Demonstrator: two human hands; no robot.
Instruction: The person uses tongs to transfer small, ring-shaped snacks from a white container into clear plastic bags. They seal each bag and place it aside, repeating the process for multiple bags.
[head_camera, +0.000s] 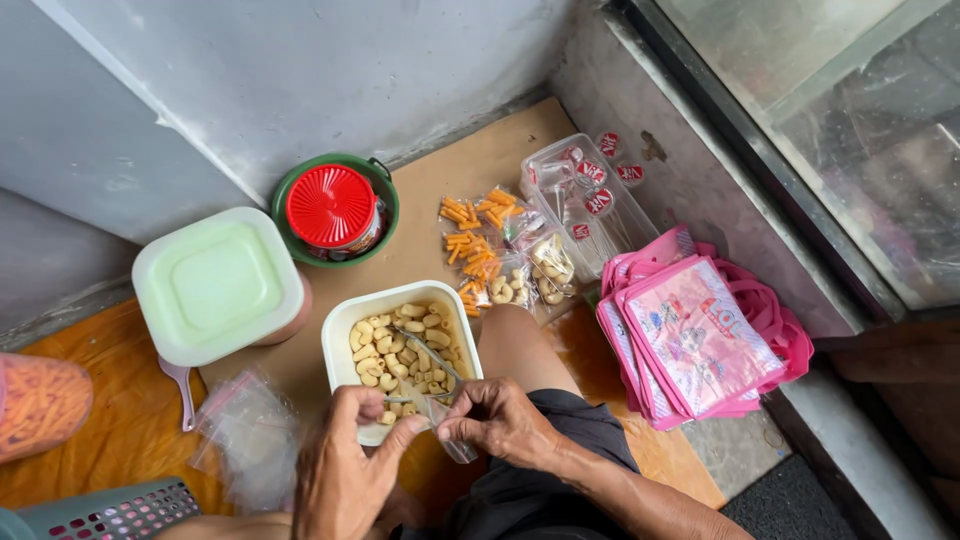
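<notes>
Hands (350, 470) (500, 420) curl inward — fingers (410, 432) pinching small clear bag (445, 425).

Small clear glossy plastic bag (445, 425) | square white smooth plastic tub (345, 335) | round red ribbed plastic lid (331, 205), far | pink glossy printed bags (700, 340), right | matt brown board floor (470, 165)

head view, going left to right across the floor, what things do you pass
orange snack container → pale green lidded tub → red-lidded jar in a green bowl → white tub of pale snacks → filled small snack bags → clear plastic box → stack of pink bags
</notes>
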